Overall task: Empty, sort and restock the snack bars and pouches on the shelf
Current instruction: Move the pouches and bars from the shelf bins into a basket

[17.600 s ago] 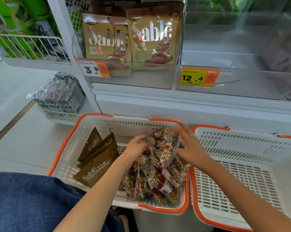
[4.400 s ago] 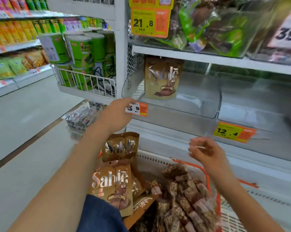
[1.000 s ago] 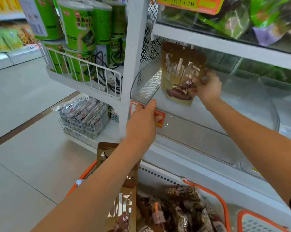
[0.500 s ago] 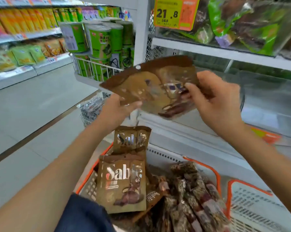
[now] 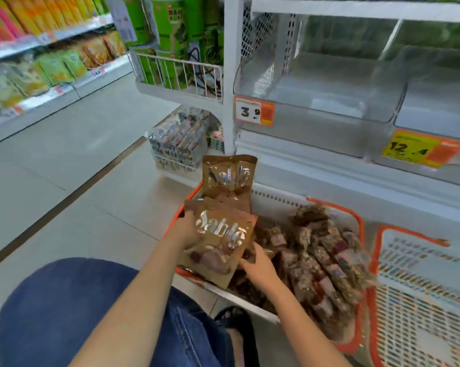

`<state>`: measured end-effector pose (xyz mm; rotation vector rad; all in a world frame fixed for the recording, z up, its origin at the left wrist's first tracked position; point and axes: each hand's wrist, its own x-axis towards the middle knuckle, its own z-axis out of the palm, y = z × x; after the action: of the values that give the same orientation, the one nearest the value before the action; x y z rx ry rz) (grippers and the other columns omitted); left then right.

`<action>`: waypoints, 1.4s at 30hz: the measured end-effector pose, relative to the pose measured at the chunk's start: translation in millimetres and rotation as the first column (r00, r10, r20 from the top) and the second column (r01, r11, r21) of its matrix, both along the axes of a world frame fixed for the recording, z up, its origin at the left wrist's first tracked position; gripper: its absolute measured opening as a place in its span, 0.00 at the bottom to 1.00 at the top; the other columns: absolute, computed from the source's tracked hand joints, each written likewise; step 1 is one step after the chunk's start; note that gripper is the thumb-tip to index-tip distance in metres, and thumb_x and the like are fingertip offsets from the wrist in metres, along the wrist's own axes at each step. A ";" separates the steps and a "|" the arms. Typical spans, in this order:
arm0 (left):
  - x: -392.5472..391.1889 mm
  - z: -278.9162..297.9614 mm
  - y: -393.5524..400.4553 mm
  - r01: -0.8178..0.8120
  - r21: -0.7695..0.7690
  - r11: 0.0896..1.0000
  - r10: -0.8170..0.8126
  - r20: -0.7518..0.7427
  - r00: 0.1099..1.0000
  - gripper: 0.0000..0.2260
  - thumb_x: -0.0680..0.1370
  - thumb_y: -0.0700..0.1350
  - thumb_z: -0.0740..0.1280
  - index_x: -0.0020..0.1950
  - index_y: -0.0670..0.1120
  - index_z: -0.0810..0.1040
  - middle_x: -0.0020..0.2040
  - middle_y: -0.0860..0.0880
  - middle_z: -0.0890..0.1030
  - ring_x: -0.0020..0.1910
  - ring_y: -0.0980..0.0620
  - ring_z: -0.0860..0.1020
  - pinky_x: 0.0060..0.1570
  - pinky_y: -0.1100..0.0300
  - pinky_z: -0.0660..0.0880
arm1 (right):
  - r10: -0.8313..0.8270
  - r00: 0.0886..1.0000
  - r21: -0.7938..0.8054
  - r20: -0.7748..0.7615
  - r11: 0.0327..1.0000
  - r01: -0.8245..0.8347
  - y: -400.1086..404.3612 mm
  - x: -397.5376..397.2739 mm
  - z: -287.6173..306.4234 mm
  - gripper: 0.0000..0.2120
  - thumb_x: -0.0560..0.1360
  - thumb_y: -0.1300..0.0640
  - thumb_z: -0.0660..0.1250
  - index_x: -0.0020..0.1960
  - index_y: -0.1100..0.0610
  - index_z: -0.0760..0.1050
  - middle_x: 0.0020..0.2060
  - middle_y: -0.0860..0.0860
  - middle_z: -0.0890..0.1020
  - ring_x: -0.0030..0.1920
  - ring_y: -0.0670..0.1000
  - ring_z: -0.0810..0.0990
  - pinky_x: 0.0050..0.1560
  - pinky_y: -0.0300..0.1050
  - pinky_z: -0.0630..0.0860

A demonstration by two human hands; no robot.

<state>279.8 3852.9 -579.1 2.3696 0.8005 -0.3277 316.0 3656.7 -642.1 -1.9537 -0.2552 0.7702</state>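
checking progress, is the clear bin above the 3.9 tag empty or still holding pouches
Empty: the clear bin above the 3.9 tag shows only bare walls and floor, no pouches inside.

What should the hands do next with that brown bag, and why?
Probably let go of the Sable pouch so it rests with the other pouches in the basket. The left hand and right hand already hold it low over that side, and the shelf bin looks emptied.

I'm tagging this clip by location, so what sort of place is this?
Most likely a supermarket or convenience store aisle: price tags clipped to the shelf edges, shelves of packaged snacks across the aisle, and an orange-rimmed shopping basket on the floor holding Sable pouches.
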 end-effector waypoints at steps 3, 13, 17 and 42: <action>-1.3 -25.4 -2.8 0.035 -0.009 0.999 -0.036 -0.154 0.987 0.30 0.74 0.48 0.68 0.74 0.47 0.60 0.67 0.45 0.73 0.64 0.43 0.72 0.62 0.54 0.69 | 0.028 0.997 -0.009 -0.067 1.000 -0.029 -9.8 -1.4 -0.1 0.27 0.78 0.60 0.63 0.75 0.55 0.59 0.68 0.49 0.70 0.66 0.52 0.73 0.64 0.48 0.72; 27.5 8.7 -143.9 0.173 0.000 0.985 -0.163 0.332 0.929 0.19 0.78 0.48 0.66 0.67 0.46 0.67 0.63 0.45 0.71 0.61 0.47 0.71 0.58 0.55 0.69 | -0.301 0.831 0.042 0.467 0.947 0.320 -144.2 21.7 50.7 0.25 0.73 0.56 0.71 0.68 0.51 0.68 0.61 0.47 0.75 0.61 0.47 0.73 0.64 0.46 0.70; 25.5 -25.2 -224.6 0.043 -0.314 0.949 -0.007 0.116 0.993 0.30 0.75 0.54 0.68 0.71 0.45 0.61 0.67 0.43 0.66 0.67 0.41 0.66 0.62 0.53 0.66 | -0.188 0.758 -0.220 0.625 0.889 0.402 -196.2 32.8 45.0 0.38 0.67 0.42 0.74 0.71 0.51 0.65 0.67 0.53 0.73 0.67 0.57 0.69 0.68 0.56 0.65; 44.5 0.1 -262.3 0.005 -0.803 0.596 0.440 0.331 0.835 0.11 0.72 0.35 0.72 0.53 0.45 0.82 0.52 0.47 0.83 0.54 0.50 0.81 0.53 0.56 0.78 | -0.434 0.817 0.219 0.379 0.900 0.377 -181.4 5.8 32.2 0.38 0.72 0.57 0.68 0.75 0.40 0.55 0.71 0.42 0.67 0.70 0.41 0.66 0.68 0.48 0.69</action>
<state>324.3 3590.6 -579.0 1.3761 0.5271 0.0727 321.8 3475.3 -609.9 -1.9340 -0.1290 0.0413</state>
